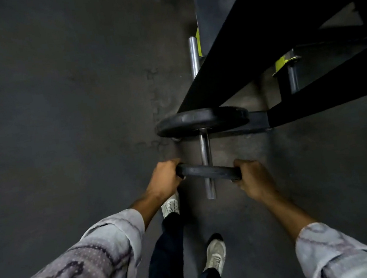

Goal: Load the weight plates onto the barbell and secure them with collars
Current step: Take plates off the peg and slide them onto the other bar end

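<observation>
A steel barbell sleeve (205,150) points toward me at the middle of the view. A large black weight plate (201,121) sits on it farther along, close to the rack. A smaller black plate (207,171) is threaded on the sleeve near its end. My left hand (164,178) grips this plate's left edge and my right hand (251,174) grips its right edge. The sleeve's tip (211,194) sticks out on my side of the small plate. No collar is in view.
A black rack frame (281,41) with yellow-green brackets (283,63) fills the upper right. A second steel peg (193,54) shows beyond the large plate. My feet in pale shoes (214,256) stand on dark rubber flooring (58,108) just behind the sleeve.
</observation>
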